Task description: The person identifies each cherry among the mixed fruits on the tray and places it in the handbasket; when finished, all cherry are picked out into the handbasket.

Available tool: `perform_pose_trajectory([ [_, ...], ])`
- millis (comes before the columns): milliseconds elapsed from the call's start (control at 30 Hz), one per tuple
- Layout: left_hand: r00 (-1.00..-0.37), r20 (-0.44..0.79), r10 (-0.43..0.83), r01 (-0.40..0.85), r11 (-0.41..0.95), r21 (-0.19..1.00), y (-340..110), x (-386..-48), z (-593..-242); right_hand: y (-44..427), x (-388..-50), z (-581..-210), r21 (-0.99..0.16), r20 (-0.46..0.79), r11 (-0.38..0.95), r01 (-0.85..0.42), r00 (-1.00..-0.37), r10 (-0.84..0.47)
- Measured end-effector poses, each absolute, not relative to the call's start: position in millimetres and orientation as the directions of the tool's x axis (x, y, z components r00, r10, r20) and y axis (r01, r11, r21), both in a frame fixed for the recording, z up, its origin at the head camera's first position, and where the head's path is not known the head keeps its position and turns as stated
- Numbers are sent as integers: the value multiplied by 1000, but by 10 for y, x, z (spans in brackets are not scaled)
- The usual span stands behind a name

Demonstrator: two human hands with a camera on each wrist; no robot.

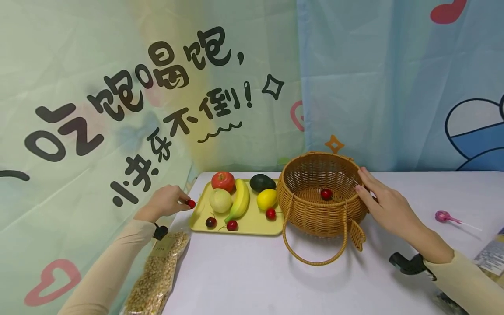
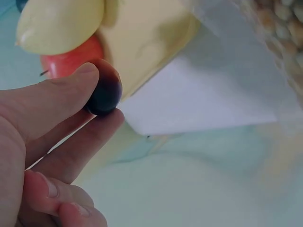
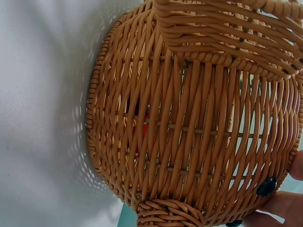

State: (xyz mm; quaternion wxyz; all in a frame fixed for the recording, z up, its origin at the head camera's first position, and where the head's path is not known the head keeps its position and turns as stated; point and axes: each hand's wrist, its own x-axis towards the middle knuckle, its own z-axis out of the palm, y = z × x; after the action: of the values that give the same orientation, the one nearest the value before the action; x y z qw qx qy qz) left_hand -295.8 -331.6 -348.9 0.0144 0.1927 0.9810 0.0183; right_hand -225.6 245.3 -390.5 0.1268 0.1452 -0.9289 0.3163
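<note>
Between thumb and fingertips my left hand (image 1: 167, 202) pinches a red cherry (image 1: 190, 204), just off the left edge of the yellow tray (image 1: 260, 228); the left wrist view shows the cherry (image 2: 105, 90) dark in shadow. My right hand (image 1: 390, 208) rests on the right rim of the wicker basket (image 1: 319, 218), fingers fairly straight. Inside the basket lies one red cherry (image 1: 326, 194). In the right wrist view the basket's woven side (image 3: 189, 127) fills the frame, with fingertips (image 3: 279, 208) against it at the lower right.
The tray holds a red apple (image 1: 222, 181), a pale round fruit (image 1: 220, 200), a banana (image 1: 240, 200), a dark green fruit (image 1: 262, 183), a lemon (image 1: 267, 199) and several cherries (image 1: 232, 225). A bag of grains (image 1: 159, 271) lies front left; a pink lollipop (image 1: 443, 216) lies right.
</note>
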Motion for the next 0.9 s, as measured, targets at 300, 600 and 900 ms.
perform_pose_trajectory([
  [300,-932,27,362,363,931,44,-3304,-2865,-3085,2443,-2262,-3905,-553,330,756,-351,-925,-188],
  [600,-861,114,496,493,868,-55,-2904,-2871,-2582,2443,-2273,-3907,-548,324,760,-349,-926,-192],
  [900,-717,108,689,680,725,-111,-2150,-3014,-2103,2455,-2264,-3911,-556,331,753,-351,-925,-187],
])
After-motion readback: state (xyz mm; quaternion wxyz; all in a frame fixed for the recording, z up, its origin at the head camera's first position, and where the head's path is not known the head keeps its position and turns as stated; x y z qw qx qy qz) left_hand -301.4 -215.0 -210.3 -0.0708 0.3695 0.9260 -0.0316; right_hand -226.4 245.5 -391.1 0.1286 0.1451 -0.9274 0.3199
